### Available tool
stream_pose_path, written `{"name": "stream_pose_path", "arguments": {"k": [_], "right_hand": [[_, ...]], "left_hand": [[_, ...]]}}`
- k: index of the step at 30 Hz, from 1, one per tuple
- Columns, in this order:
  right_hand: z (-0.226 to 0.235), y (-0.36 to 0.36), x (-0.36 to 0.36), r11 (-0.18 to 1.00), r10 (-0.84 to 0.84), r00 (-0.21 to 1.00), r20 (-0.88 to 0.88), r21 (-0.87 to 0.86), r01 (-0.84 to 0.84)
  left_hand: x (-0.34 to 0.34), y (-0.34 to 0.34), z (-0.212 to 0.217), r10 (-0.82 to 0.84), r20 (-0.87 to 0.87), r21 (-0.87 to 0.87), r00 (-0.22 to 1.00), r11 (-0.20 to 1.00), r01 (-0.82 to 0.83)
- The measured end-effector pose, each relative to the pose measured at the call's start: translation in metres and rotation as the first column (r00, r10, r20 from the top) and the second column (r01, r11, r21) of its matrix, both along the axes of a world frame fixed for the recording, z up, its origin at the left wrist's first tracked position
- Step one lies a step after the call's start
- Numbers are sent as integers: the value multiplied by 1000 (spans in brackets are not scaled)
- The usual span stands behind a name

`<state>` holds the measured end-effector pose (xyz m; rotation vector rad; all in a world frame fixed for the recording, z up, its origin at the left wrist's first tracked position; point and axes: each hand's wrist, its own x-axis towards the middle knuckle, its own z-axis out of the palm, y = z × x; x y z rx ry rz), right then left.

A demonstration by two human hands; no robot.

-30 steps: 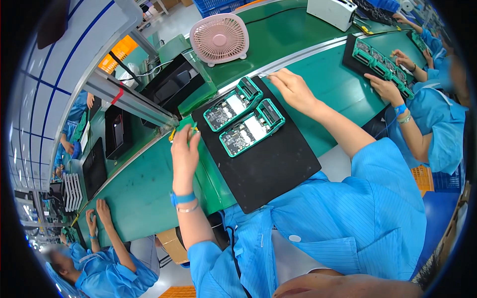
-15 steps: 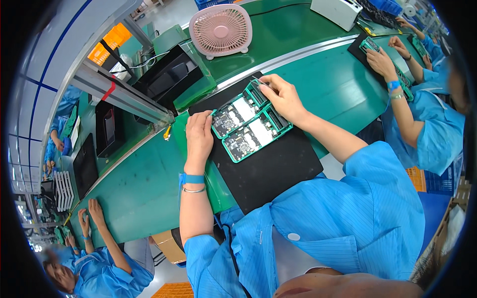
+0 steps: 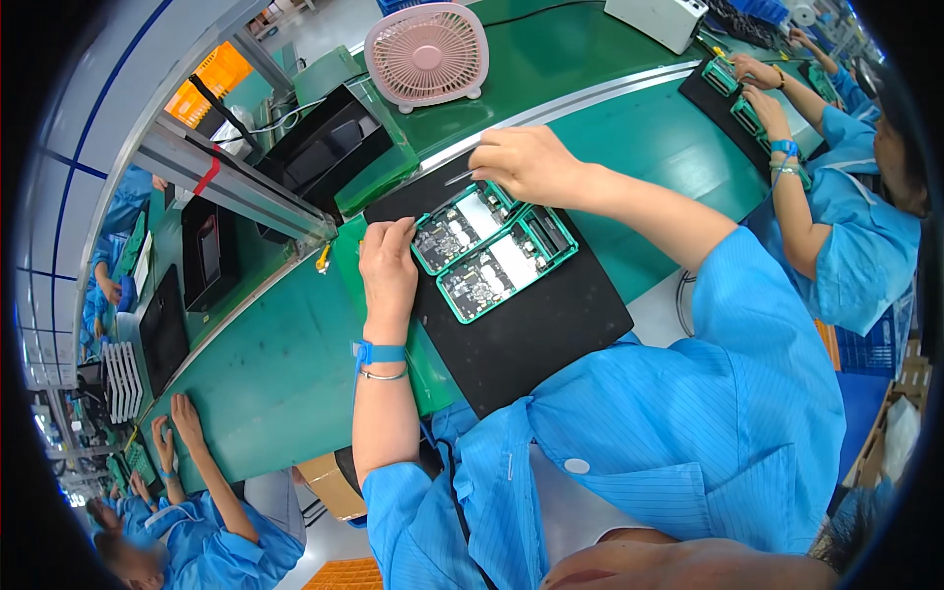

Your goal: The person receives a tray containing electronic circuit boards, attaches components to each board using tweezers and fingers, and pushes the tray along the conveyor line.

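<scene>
Two green-framed circuit board assemblies lie side by side on a black mat (image 3: 551,324) on the green bench: a far one (image 3: 462,224) and a near one (image 3: 506,264). My left hand (image 3: 388,267) rests flat on the mat's left edge, fingertips touching the far assembly's left end. My right hand (image 3: 526,162) hovers over the far assembly's upper end, fingers pinched on thin metal tweezers (image 3: 460,177) that point left.
A pink desk fan (image 3: 428,54) stands behind the mat, black trays (image 3: 329,147) to its left, a white box (image 3: 669,18) at the back. A co-worker's hands (image 3: 762,88) handle boards at right; another person's hands (image 3: 172,433) rest lower left.
My left hand slid from the bench onto the mat's edge against the far assembly. My right hand shifted to that assembly's upper end, tweezers now showing.
</scene>
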<state>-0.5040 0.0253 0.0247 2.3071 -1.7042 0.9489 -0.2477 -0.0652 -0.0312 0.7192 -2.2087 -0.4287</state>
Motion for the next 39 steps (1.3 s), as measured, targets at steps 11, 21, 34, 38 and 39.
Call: {"name": "stream_pose_path", "arguments": {"k": [11, 21, 34, 38, 39], "right_hand": [[-3, -42, 21, 962, 179, 958, -224, 244, -123], [-6, -47, 24, 936, 196, 954, -228, 333, -113], [-5, -47, 27, 935, 179, 932, -316, 348, -62], [-6, -46, 28, 941, 180, 929, -324, 331, -67], [-6, -47, 28, 939, 180, 928, -325, 337, -64]], "left_hand": [[3, 0, 0, -31, 24, -68, 999, 997, 33], [3, 0, 1, -36, 50, -86, 998, 995, 40], [2, 1, -1, -18, 35, -68, 999, 997, 21], [2, 0, -3, -18, 37, -75, 999, 997, 21], [2, 0, -3, -20, 35, -74, 999, 997, 22]]}}
